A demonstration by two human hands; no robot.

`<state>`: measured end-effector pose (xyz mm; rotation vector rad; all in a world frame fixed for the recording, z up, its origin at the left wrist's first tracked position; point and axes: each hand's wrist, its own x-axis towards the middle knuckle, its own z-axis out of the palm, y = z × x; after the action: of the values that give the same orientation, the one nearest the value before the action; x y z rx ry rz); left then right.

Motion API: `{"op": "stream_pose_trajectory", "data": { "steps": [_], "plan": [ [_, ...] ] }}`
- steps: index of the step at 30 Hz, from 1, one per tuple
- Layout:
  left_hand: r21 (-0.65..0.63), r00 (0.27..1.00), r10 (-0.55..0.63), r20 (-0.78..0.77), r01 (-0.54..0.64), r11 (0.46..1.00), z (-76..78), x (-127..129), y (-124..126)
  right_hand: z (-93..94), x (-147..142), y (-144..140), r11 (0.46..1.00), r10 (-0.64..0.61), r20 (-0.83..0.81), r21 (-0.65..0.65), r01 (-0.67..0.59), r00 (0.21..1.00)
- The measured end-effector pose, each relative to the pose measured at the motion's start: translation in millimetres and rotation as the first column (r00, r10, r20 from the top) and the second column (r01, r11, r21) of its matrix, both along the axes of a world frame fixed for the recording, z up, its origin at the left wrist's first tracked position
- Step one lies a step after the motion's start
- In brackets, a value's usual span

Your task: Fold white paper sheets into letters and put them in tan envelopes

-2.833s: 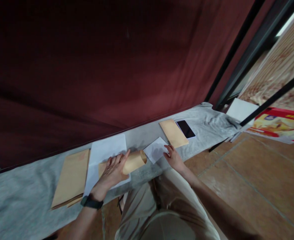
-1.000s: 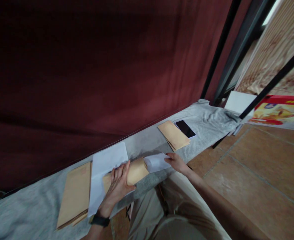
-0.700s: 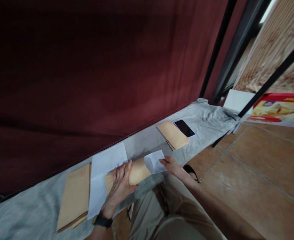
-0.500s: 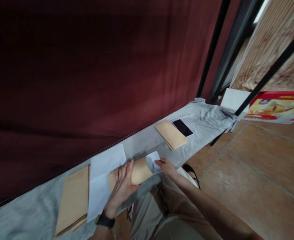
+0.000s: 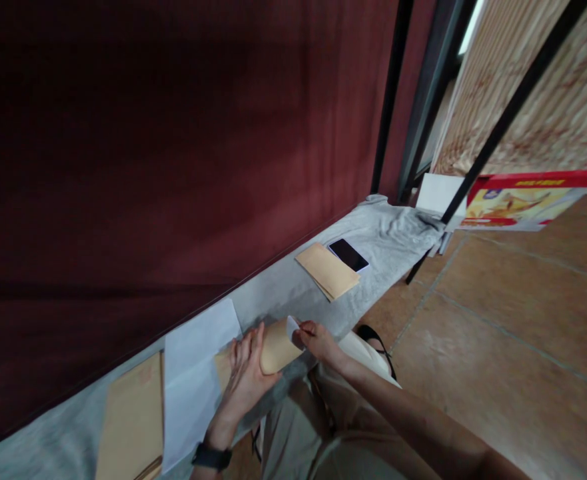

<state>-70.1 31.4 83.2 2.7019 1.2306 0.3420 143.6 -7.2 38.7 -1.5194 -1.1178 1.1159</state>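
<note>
**Folded sheet nearly home in the brown envelope**

I'm looking down a long, narrow desk [image 5: 283, 287] draped in grey cloth and set against a dark red curtain [image 5: 173, 133], with terracotta tiles at my right.

Nearest me, at about 7 o'clock, my left hand [image 5: 246, 377] lies flat on the brown envelope [image 5: 273, 340], fingers [image 5: 247, 347] spread a little and pressing down. I judge that this pins the envelope to the cloth so it won't slide while something is pushed into its mouth. The envelope rests partly on a large white sheet [image 5: 193, 373], its open end pointing toward 2 o'clock.

Right at that open end, my right hand [image 5: 318, 340] pinches the folded white paper [image 5: 292, 327], thumb and fingertips closed on its trailing corner. Only a small wedge of white shows outside the envelope; the rest appears to be inside. Holding it by the very tail lets the hand drive it in without crumpling.

At 8 o'clock, left of the sheet, sits a stack of brown envelopes [image 5: 130, 423]. Further along the desk toward 1 o'clock lies a second envelope pile [image 5: 326, 270], well apart from my hands, with a dark phone [image 5: 349, 254] touching its far edge. Beyond, a colourful box [image 5: 518, 200] stands past a black frame.
</note>
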Motion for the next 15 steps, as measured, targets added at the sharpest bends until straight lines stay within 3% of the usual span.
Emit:
{"op": "stream_pose_trajectory", "data": {
  "steps": [6, 15],
  "plan": [
    [0.030, 0.998, -0.068, -0.019, 0.069, 0.997, -0.5, 10.5, 0.9, 7.9, 1.4, -9.0, 0.997, -0.069, 0.062, -0.018, 0.070, 0.996],
    [0.092, 0.994, -0.093, -0.053, 0.098, 0.991, 14.9, 20.7, 0.4, 9.1, 0.4, -9.5, 0.971, -0.238, 0.043, -0.001, 0.238, 0.970]
  ]
}}
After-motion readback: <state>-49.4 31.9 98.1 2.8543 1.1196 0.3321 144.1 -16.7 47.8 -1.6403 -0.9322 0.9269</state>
